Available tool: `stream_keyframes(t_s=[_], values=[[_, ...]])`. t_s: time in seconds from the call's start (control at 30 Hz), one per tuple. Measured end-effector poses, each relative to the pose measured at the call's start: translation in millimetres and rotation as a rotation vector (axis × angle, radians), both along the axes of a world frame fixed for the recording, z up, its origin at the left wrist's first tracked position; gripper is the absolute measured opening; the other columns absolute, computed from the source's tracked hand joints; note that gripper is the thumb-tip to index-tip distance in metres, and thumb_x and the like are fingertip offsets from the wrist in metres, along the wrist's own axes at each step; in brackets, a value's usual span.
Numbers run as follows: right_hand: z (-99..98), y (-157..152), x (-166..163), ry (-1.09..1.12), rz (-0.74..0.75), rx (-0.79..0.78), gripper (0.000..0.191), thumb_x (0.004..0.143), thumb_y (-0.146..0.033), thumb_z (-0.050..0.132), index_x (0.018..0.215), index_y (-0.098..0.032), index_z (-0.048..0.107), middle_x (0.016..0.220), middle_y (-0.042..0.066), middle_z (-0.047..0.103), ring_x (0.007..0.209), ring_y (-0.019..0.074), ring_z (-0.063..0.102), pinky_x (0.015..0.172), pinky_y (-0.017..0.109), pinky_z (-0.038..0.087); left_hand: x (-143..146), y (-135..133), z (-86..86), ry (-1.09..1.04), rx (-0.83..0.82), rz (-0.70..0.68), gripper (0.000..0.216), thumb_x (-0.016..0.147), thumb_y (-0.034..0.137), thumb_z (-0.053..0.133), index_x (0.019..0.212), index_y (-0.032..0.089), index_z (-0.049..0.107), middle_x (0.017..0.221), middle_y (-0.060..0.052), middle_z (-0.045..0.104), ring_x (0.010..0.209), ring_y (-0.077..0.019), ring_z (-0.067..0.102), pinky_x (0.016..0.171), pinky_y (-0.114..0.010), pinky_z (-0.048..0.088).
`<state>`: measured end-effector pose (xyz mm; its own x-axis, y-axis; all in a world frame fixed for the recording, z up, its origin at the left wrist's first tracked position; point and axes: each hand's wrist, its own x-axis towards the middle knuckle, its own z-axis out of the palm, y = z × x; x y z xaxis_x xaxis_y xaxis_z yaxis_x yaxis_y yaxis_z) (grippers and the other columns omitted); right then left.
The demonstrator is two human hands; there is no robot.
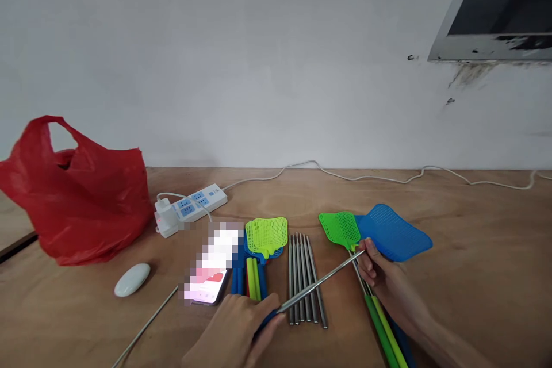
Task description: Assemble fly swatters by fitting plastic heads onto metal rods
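My left hand (237, 328) is closed around the blue handle (264, 322) of a telescopic metal rod (321, 282), which slants up to the right. At its thin far end, the fingers of my right hand (386, 279) pinch the tip. Under the rod, several loose metal tubes (307, 293) lie side by side on the table. Beside my right hand are finished-looking fly swatters with a green head (339, 227) and blue heads (394, 233); their green handles (379, 325) point toward me. Left of the tubes sit a yellow-green swatter head (267, 234) over blue ones, and several loose handles (252, 279).
A lit phone (213, 270) lies on the wooden table (487, 253). A white power strip (200, 204) with a plugged-in charger (166, 217), a white mouse (132, 280) and a red plastic bag (90, 201) are at left. A white cable (366, 177) runs along the wall.
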<state>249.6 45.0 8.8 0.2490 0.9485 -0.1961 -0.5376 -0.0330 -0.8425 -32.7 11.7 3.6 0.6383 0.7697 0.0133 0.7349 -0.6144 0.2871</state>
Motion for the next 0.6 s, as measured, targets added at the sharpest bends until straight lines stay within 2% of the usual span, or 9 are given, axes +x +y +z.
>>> stream_keyframes(t_s=[0.13,0.23,0.3,0.37,0.43,0.6], values=[[2.7,-1.1,2.4,-0.037,0.006,-0.017,0.037,0.055,-0.045,0.093,0.068,-0.017,0.072,0.051,-0.004,0.049,0.047,0.0087,0.039,0.037,0.020,0.035,-3.0,2.3,-3.7,-0.001,0.045,0.020,0.037,0.106,0.037,0.025,0.094,0.023,0.056,0.069,-0.003,0.068,0.061,-0.0252,0.066,0.053,-0.030,0.031],[3.6,-9.4,-14.5,-0.044,0.007,-0.014,0.042,0.052,-0.051,0.093,0.067,-0.018,0.072,0.048,-0.005,0.048,0.044,0.0077,0.037,0.037,0.020,0.032,7.8,5.6,1.6,0.010,0.060,0.018,0.037,0.106,0.037,0.024,0.093,0.023,0.057,0.069,-0.003,0.068,0.061,-0.0258,0.067,0.054,-0.030,0.032],[2.2,-17.0,-32.0,-0.069,0.163,-0.068,0.045,0.055,-0.057,0.090,0.068,-0.018,0.072,0.047,-0.004,0.049,0.043,0.0083,0.039,0.038,0.021,0.033,18.6,6.6,6.0,-0.002,0.041,0.013,0.036,0.106,0.036,0.026,0.094,0.023,0.057,0.072,-0.004,0.069,0.062,-0.0257,0.067,0.055,-0.030,0.033],[0.7,-22.7,-47.9,-0.052,0.188,-0.015,0.045,0.064,-0.061,0.083,0.075,-0.018,0.073,0.048,-0.003,0.052,0.044,0.0095,0.041,0.040,0.022,0.034,28.3,7.0,8.9,-0.049,0.015,0.014,0.033,0.106,0.035,0.027,0.093,0.023,0.055,0.072,-0.003,0.070,0.062,-0.0258,0.068,0.054,-0.030,0.034],[0.0,-24.4,-56.8,-0.081,0.196,0.025,0.047,0.063,-0.061,0.083,0.075,-0.017,0.073,0.050,-0.002,0.053,0.045,0.0093,0.042,0.042,0.022,0.034,33.6,7.4,10.1,-0.100,-0.010,0.042,0.031,0.106,0.035,0.029,0.094,0.022,0.055,0.074,-0.003,0.070,0.065,-0.0261,0.069,0.055,-0.030,0.035],[-0.9,-20.9,-50.9,-0.098,0.240,-0.033,0.046,0.062,-0.058,0.085,0.078,-0.016,0.076,0.058,0.000,0.060,0.049,0.0099,0.047,0.045,0.023,0.038,29.4,8.5,11.8,-0.122,-0.085,0.136,0.028,0.105,0.038,0.035,0.095,0.024,0.056,0.082,-0.003,0.072,0.076,-0.0273,0.070,0.061,-0.030,0.040]])
